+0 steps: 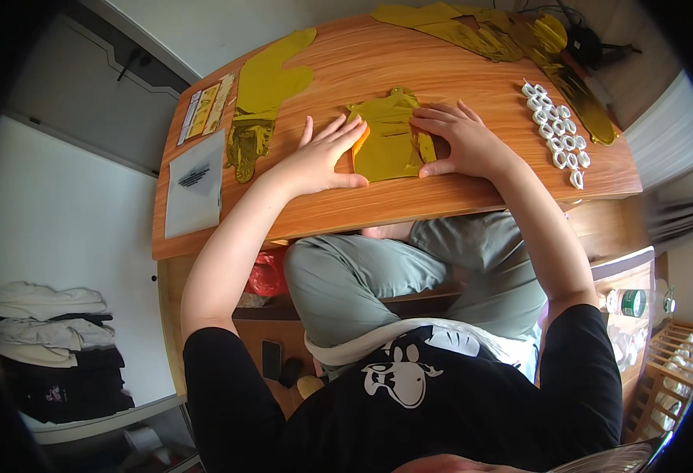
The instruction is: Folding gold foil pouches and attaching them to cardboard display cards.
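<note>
A folded sheet of shiny gold foil (390, 146), looking like a flat, deflated foil balloon, lies on the wooden table in front of me. My left hand (323, 156) rests at its left edge, fingers stretched out and spread, the fingertips on the foil. At the right edge lies my right hand (461, 140), also with fingers extended, pressing on the foil. An orange tint shows along the foil's left edge beside my left fingers. The foil's far edge has small rounded bumps.
Another flat gold foil shape (271, 75) lies at left, near paper strips (207, 109) and a whitish translucent sheet (195, 185). More gold foil (480, 33) stretches along the far right edge. White coiled loops (557, 126) sit in rows at right. Dark cables (587, 43) lie behind.
</note>
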